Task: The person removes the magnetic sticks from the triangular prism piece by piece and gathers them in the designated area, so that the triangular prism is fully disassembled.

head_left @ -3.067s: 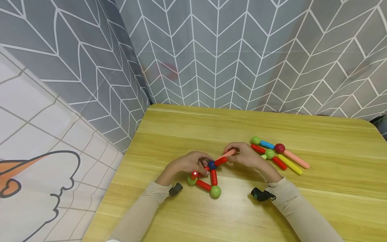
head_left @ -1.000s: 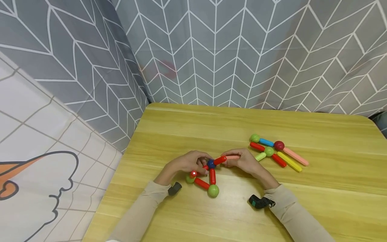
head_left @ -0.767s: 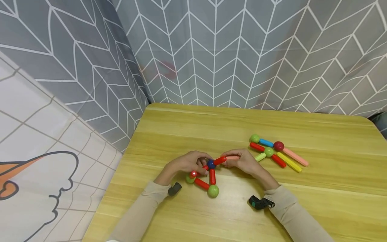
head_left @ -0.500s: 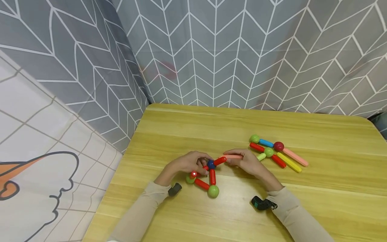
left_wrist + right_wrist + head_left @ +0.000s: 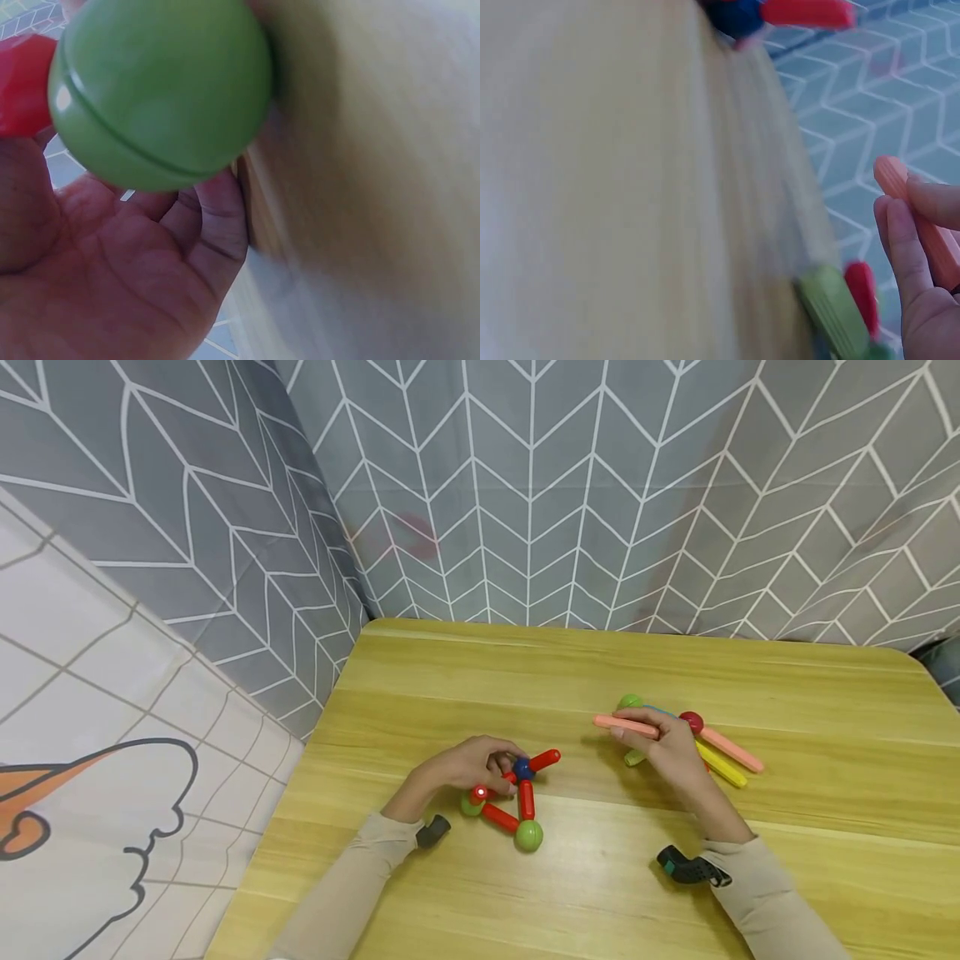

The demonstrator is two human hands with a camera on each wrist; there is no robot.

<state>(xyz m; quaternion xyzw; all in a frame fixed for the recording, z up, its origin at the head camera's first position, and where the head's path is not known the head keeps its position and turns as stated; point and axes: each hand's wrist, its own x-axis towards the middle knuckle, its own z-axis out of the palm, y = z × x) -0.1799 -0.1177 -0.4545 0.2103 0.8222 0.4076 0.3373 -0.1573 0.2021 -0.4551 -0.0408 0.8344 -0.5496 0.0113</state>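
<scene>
In the head view my left hand [image 5: 472, 768] pinches a red magnetic stick [image 5: 509, 777] beside a blue ball [image 5: 523, 768]. That stick belongs to a triangle of red sticks, with a green ball [image 5: 529, 836] at the near corner. Another red stick [image 5: 545, 760] juts from the blue ball; one more points up from the left green ball [image 5: 470, 806]. My right hand [image 5: 669, 750] holds a pink stick [image 5: 632, 727] between thumb and fingers, raised over the loose pieces. In the right wrist view the pink stick [image 5: 934, 244] crosses the fingers.
At the right lie a dark red ball [image 5: 692, 722], a second pink stick [image 5: 731, 749], a yellow stick [image 5: 722, 765] and a light green stick [image 5: 634, 757]. My right hand partly covers the pieces there. A patterned curtain [image 5: 525, 485] hangs behind the wooden table [image 5: 465, 660].
My right hand has carried the pink stick from beside the red stick on the blue ball, up and right over the loose pieces. The left hand and triangle have hardly moved.
</scene>
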